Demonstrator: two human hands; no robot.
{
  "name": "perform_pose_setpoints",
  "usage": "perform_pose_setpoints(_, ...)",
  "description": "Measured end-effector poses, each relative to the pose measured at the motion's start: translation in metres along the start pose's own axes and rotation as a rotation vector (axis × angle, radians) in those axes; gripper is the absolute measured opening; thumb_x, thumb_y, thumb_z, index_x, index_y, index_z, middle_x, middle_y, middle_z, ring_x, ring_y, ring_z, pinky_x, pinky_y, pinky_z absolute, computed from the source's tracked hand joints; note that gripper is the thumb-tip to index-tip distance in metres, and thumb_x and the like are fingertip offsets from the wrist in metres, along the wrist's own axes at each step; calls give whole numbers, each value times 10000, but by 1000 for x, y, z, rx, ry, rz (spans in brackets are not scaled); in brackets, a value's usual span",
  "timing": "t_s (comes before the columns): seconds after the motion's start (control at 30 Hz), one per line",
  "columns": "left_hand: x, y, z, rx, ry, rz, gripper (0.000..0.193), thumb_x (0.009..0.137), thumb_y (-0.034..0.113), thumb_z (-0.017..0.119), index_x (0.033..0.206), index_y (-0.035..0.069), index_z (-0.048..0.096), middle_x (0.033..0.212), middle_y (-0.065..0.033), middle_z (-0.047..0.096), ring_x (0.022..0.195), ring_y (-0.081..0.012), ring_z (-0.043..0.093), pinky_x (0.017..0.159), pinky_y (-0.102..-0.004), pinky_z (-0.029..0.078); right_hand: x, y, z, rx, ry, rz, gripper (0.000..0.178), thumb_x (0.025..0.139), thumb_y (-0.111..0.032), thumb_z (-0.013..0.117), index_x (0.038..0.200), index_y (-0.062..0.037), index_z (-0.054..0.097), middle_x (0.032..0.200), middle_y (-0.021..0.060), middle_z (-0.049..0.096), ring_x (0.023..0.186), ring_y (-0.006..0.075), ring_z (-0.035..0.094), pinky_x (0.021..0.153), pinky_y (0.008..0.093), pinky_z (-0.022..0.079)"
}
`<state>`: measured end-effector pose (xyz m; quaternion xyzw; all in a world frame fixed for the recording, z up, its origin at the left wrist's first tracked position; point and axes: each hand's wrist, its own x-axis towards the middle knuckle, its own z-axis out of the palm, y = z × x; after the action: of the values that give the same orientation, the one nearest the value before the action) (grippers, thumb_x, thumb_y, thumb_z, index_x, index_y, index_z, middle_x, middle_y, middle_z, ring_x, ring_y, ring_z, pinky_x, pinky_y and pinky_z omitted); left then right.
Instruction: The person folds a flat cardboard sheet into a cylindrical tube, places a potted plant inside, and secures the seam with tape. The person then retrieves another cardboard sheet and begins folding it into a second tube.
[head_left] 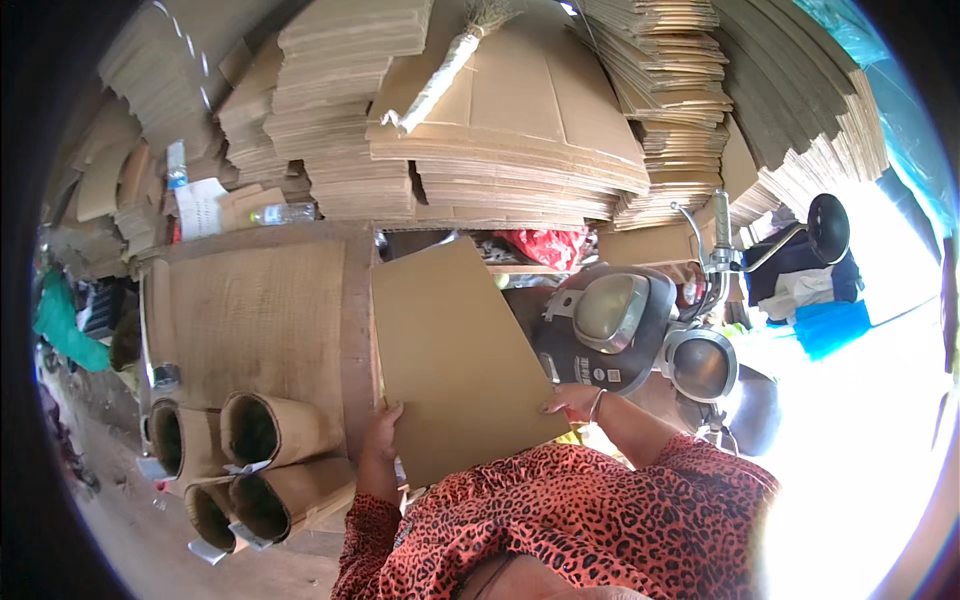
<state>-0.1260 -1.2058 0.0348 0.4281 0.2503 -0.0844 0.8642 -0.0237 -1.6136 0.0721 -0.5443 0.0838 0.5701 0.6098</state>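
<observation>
A flat brown cardboard sheet (455,360) is held up in front of my body, tilted, with its near edge against my patterned top. On its left edge, my left hand (383,430) grips with the thumb on the face and the other fingers hidden behind. My right hand (575,400), with a bangle at the wrist, holds the right edge the same way. Just left of the sheet is a wooden table (270,320). Several rolled cardboard tubes (285,430) lie at its near end, their open ends facing left.
Tall stacks of flattened cardboard (510,170) fill the back. A broom (440,75) with a wrapped handle lies on one stack. A motorbike (640,330) with a mirror (828,228) stands close on the right. A plastic bottle (284,214) lies at the table's far edge.
</observation>
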Motion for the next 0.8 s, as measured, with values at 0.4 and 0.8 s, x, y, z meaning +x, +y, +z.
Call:
perform_pose_setpoints(0.4,-100,60,123,322,374,513,303,894,45,541,1196,15,539,1060,-60,611,957,-145,561,857,-295,456,38,-46,11,7,73,-102,340,879,-125,665,1199,-28,605,1136,112,659,993,213,657,838,354,541)
perform_pose_setpoints(0.8,-142,32,214,519,643,597,364,886,29,495,1249,24,520,1119,-57,584,990,-136,526,859,-295,442,97,-22,-44,-765,-28,-514,454,912,-155,558,1364,-179,538,1061,146,676,966,319,651,861,379,516)
